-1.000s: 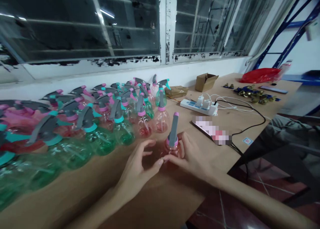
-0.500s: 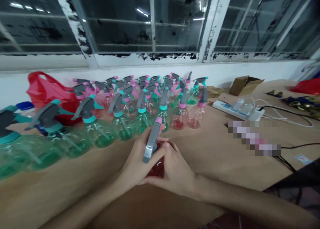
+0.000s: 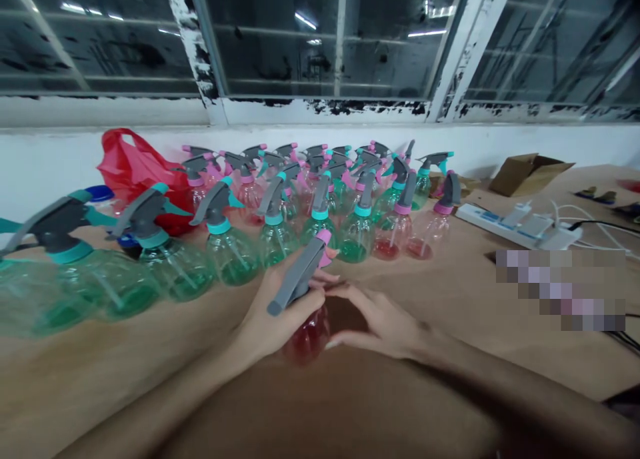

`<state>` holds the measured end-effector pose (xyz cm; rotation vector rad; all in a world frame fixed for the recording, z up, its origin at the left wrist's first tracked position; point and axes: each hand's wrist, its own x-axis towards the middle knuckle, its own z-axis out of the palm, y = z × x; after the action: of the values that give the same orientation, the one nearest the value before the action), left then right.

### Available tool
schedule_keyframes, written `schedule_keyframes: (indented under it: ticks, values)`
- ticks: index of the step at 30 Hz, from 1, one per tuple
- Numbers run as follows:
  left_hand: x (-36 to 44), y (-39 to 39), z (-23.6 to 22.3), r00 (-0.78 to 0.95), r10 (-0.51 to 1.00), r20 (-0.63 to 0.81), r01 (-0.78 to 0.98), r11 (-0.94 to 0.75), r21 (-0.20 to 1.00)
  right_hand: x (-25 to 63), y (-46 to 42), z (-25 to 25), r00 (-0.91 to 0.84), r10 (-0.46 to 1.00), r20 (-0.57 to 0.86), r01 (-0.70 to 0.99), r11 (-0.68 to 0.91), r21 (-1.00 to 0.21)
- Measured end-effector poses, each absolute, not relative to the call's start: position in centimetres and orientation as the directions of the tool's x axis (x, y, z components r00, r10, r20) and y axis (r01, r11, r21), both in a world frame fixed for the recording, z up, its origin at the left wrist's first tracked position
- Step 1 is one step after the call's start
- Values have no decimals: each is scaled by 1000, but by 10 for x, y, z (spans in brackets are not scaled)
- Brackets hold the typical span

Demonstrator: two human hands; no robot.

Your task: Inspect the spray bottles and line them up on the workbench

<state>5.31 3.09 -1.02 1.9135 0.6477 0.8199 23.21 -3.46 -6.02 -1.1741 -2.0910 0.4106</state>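
A spray bottle [image 3: 306, 337] with red liquid, a grey trigger head and a pink nozzle stands tilted in front of me. My left hand [image 3: 273, 309] is wrapped round its neck, just under the head. My right hand [image 3: 383, 319] is at the bottle's right side, fingers curved and apart, with a gap between palm and bottle; its fingertips reach close to the bottle. Whether they touch it I cannot tell. Just beyond my hands runs a front row of spray bottles, among them a green one [image 3: 354, 239] and a red one [image 3: 387, 242].
More spray bottles crowd behind the row, near the wall. A red plastic bag [image 3: 145, 172] lies at the back left. On the right are a white power strip [image 3: 520, 225] with plugs and cables, an open cardboard box [image 3: 530, 174] and a blurred-out item [image 3: 560, 289].
My right hand has come away from around the bottle and opened to the right. My left hand keeps its hold, and the bottle leans more. The whole view has shifted left.
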Motion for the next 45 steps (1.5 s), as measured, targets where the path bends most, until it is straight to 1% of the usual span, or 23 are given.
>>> schedule_keyframes:
  ticks: [2, 6, 11, 14, 20, 26, 29, 32, 37, 45]
  values:
    - [53, 31, -11, 646, 711, 278, 112, -448, 887, 247, -30, -73, -327, 840, 433, 648, 532, -545]
    - [52, 31, -12, 655, 698, 289, 126, -478, 869, 267, -19, -96, -327, 866, 379, 731, 486, -479]
    - [52, 31, -11, 646, 712, 276, 165, -483, 860, 267, -13, -104, -336, 875, 348, 781, 466, -417]
    - [52, 31, -9, 644, 713, 278, 203, -510, 836, 264, -14, -104, -337, 874, 349, 782, 466, -414]
    - [50, 30, -7, 652, 721, 234, 271, -510, 816, 266, -14, -105, -344, 882, 322, 790, 458, -408]
    - [51, 28, -1, 670, 715, 200, 169, -409, 897, 266, -16, -104, -346, 889, 300, 792, 449, -414]
    - [52, 27, -2, 643, 745, 178, 199, -386, 901, 266, -16, -104, -346, 891, 293, 795, 444, -413]
    - [52, 27, -8, 591, 785, 186, 261, -404, 877, 266, -17, -104, -356, 890, 286, 792, 450, -413]
    - [53, 27, -10, 581, 781, 229, 331, -484, 810, 267, -18, -105, -360, 890, 279, 794, 450, -410]
    - [54, 25, -6, 569, 795, 212, 346, -465, 815, 267, -19, -105, -366, 890, 272, 794, 451, -407]
